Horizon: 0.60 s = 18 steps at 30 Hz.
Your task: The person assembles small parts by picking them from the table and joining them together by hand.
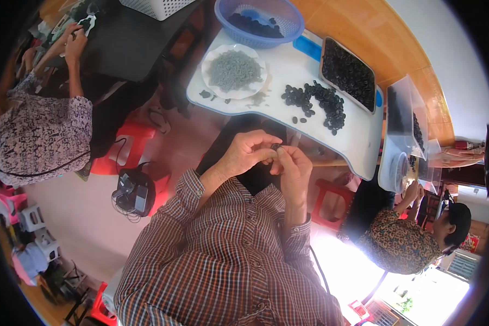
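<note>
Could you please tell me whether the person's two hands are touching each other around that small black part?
Touching. The head view shows the left hand and right hand pressed fingertip to fingertip, pinching a small black part between them, with no gap visible.

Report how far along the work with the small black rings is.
Done: a tray full of black rings. In hand: the left hand and right hand pinch one small black piece between their fingertips. Left: a loose pile of black rings on the white table, plus grey parts on a plate.
</note>
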Motion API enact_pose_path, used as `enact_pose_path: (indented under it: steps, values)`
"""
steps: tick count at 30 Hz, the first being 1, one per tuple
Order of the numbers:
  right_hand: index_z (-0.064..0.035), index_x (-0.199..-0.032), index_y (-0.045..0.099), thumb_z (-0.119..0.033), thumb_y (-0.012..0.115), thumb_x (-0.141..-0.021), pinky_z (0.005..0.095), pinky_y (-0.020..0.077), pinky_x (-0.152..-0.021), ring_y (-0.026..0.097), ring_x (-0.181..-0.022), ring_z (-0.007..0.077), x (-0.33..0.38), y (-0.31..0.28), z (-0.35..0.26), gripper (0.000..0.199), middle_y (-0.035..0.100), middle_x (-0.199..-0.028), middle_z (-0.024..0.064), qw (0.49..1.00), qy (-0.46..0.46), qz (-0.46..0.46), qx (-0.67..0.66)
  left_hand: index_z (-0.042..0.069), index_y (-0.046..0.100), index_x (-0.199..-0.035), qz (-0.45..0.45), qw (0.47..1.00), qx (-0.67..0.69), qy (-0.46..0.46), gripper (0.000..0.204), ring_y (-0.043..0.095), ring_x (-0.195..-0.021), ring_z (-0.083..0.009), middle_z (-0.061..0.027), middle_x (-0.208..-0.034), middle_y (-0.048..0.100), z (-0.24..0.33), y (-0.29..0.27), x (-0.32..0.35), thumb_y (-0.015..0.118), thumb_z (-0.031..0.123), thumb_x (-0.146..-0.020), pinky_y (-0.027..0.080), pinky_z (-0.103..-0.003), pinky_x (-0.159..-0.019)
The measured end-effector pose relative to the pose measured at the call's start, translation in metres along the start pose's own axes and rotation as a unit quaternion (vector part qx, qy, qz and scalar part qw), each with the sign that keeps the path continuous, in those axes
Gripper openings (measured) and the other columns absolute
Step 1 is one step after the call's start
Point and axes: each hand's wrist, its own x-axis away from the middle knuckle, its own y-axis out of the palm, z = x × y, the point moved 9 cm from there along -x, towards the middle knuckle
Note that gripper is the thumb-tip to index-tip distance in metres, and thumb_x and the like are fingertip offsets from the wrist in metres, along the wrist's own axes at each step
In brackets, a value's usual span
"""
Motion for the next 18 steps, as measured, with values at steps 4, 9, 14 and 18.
enact_pose_path:
  steps: [4, 9, 14, 18]
  values:
    - [0.0021, -0.090, 0.064, -0.011, 0.060, -0.092, 0.0185, 0.0419, -0.051, 0.056, -0.055, 0.0086, -0.006, -0.003, 0.003, 0.014, 0.065, -0.073, 0.0060, 0.999, 0.035, -0.018, -0.027, -0.003, 0.065, -0.108, -0.009, 0.999, 0.035, -0.010, 0.023, 0.060, -0.066, -0.0076, -0.0029, -0.080, 0.060, -0.005, 0.000, -0.004, 0.066, -0.003, -0.085, 0.049, -0.020, -0.056]
    - [0.0005, -0.089, 0.065, -0.005, 0.064, -0.089, 0.0194, 0.0476, -0.052, 0.058, -0.055, 0.0097, -0.014, -0.005, 0.017, 0.005, 0.065, -0.073, 0.0071, 0.986, 0.078, -0.066, -0.134, -0.003, 0.065, -0.107, -0.025, 0.997, 0.053, -0.050, 0.022, 0.061, -0.066, -0.0088, -0.0035, -0.080, 0.060, -0.011, 0.001, -0.006, 0.065, -0.002, -0.085, 0.051, -0.021, -0.058]
    - [-0.0005, -0.089, 0.066, -0.004, 0.066, -0.087, 0.0192, 0.0481, -0.052, 0.059, -0.056, 0.0099, -0.017, -0.007, 0.027, 0.004, 0.065, -0.073, 0.0069, 0.981, 0.080, -0.088, -0.152, -0.003, 0.065, -0.106, -0.043, 0.996, 0.068, -0.050, 0.021, 0.062, -0.066, -0.0094, -0.0033, -0.080, 0.061, -0.013, 0.002, -0.005, 0.066, -0.001, -0.085, 0.051, -0.021, -0.058]
    - [-0.0011, -0.089, 0.066, -0.005, 0.068, -0.086, 0.0198, 0.0483, -0.053, 0.059, -0.056, 0.0105, -0.016, -0.007, 0.028, 0.005, 0.065, -0.073, 0.0064, 0.978, 0.076, -0.098, -0.167, -0.003, 0.066, -0.105, -0.043, 0.995, 0.071, -0.061, 0.021, 0.063, -0.065, -0.0099, -0.0037, -0.080, 0.062, -0.007, 0.004, -0.004, 0.067, -0.001, -0.084, 0.051, -0.021, -0.057]
